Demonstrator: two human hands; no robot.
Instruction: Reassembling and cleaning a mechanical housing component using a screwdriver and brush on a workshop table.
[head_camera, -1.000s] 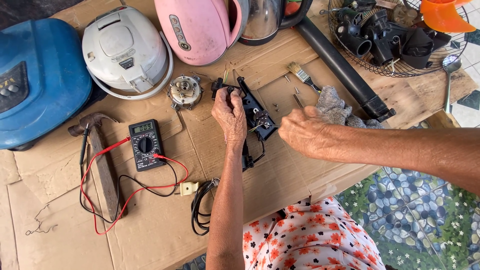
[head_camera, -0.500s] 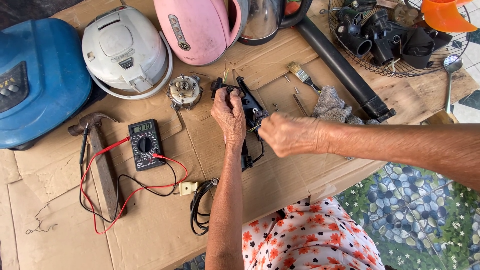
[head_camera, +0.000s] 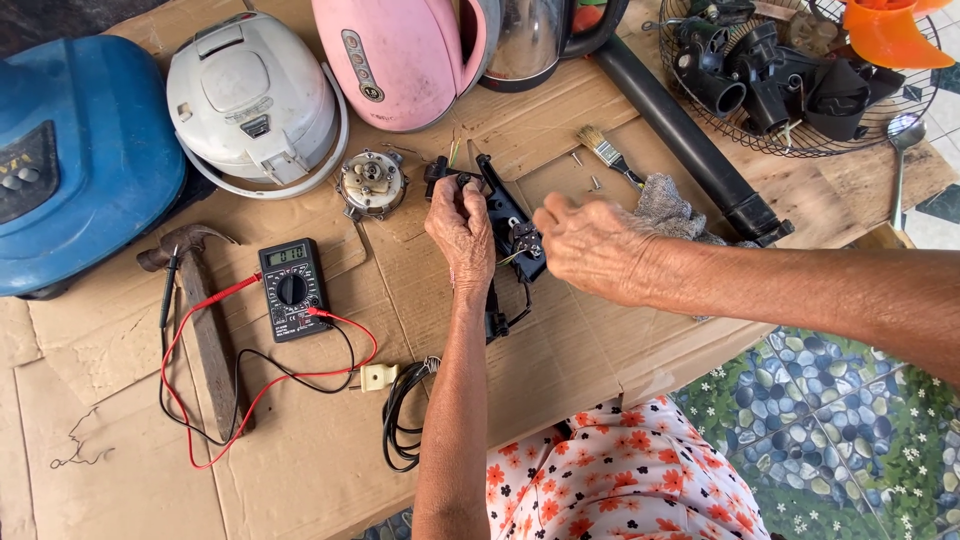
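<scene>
We see the black switch panel (head_camera: 505, 215) only in part, our hands covering its middle and small parts too fine to read. It lies on cardboard (head_camera: 300, 440) over a wooden table, tiled floor beyond. Our left hand (head_camera: 462, 228) pinches its upper end; our right hand (head_camera: 590, 245) pinches something at its middle.

Left hand (head_camera: 462, 232) grips a black switch assembly (head_camera: 507, 215); right hand (head_camera: 590, 245) apparently pinches its middle.
</scene>
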